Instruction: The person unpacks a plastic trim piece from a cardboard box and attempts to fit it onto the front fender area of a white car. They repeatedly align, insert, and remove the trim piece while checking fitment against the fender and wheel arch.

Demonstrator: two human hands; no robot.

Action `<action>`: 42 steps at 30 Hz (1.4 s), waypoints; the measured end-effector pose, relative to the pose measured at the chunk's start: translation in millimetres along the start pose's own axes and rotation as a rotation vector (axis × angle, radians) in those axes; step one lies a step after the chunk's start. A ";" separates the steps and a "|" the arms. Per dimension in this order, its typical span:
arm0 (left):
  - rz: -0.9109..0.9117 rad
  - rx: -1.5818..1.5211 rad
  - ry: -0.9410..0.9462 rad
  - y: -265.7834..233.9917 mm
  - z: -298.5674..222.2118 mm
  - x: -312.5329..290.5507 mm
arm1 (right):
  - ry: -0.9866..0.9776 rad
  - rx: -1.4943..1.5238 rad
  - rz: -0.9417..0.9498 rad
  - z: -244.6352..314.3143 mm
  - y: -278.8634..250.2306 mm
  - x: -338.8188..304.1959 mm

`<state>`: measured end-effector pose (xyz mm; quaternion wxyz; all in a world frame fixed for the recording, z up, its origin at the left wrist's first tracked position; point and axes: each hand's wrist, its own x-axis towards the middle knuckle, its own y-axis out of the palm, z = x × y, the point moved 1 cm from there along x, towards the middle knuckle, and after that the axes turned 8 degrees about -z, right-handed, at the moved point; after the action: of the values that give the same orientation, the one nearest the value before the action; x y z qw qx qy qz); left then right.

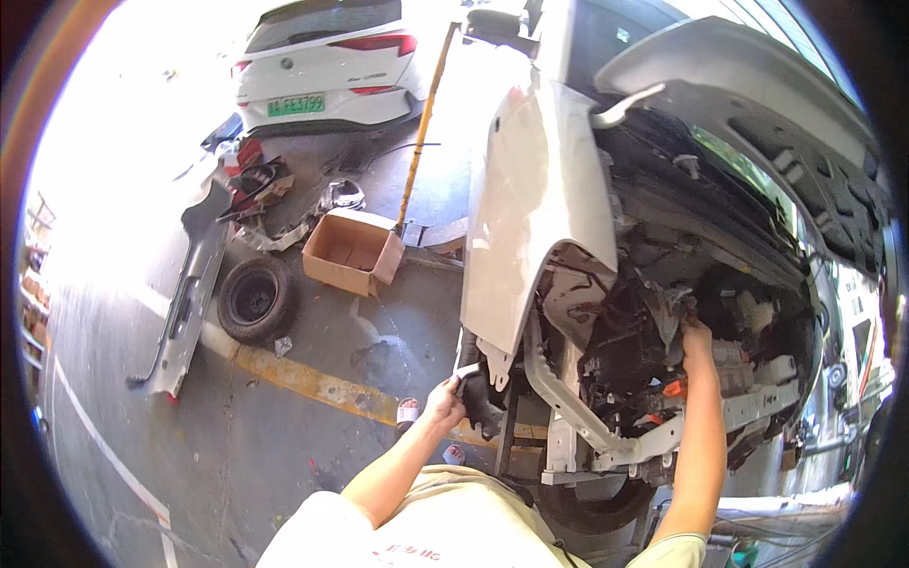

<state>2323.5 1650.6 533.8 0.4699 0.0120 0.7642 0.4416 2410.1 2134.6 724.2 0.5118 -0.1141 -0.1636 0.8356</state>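
My left hand (pixel 443 407) is closed at the upper edge of a black plastic part (pixel 485 405), below the lower tip of the white front fender (pixel 521 208). A small pale piece shows at its fingertips. My right arm reaches into the open engine bay of the car, where my right hand (pixel 697 339) is closed beside a crumpled, greyish, see-through wrapping (pixel 667 308). What its fingers hold is hidden. Close to the right wrist is an orange connector (pixel 674 388). The bare front frame rail (pixel 578 407) runs between my two arms.
The raised hood (pixel 748 76) hangs over the bay. A loose wheel (pixel 256 299), an open cardboard box (pixel 348 248) and a long grey body panel (pixel 194 284) lie on the floor at left. A yellow pole (pixel 426 133) stands beyond, near a parked white car (pixel 327 71).
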 end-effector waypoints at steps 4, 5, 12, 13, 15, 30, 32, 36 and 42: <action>-0.075 -0.123 -0.153 4.6 -3.3 18.4 | -0.014 -0.050 0.081 9.7 7.2 -1.9; -0.058 -0.114 -0.187 8.5 -7.0 18.1 | -0.048 -0.021 0.102 14.5 11.8 -4.9; 0.108 -0.221 -0.239 12.3 2.9 84.6 | -0.731 -0.420 -0.409 84.9 15.9 -100.2; 0.088 -0.222 -0.246 38.8 -3.9 61.5 | -0.900 -0.546 -0.533 108.0 16.1 -135.2; 0.059 -0.195 -0.172 61.4 -16.4 43.6 | -0.798 -0.246 -0.372 144.3 32.0 -209.1; 0.015 0.228 -0.016 88.7 -21.8 30.4 | -0.130 0.060 0.384 0.3 197.3 -340.9; 0.153 0.193 0.015 89.1 -26.5 20.4 | -0.327 -0.017 0.277 7.4 195.3 -342.1; 0.100 0.218 -0.075 56.3 -42.8 52.3 | -0.509 -0.086 0.100 13.7 194.4 -343.6; -0.020 0.262 -0.269 62.6 -56.1 47.1 | -0.521 -0.081 0.084 8.8 199.7 -344.7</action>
<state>2231.5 1671.9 552.9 0.5665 0.1246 0.7456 0.3281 2398.7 1741.0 662.3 0.4122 0.0775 -0.3183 0.8502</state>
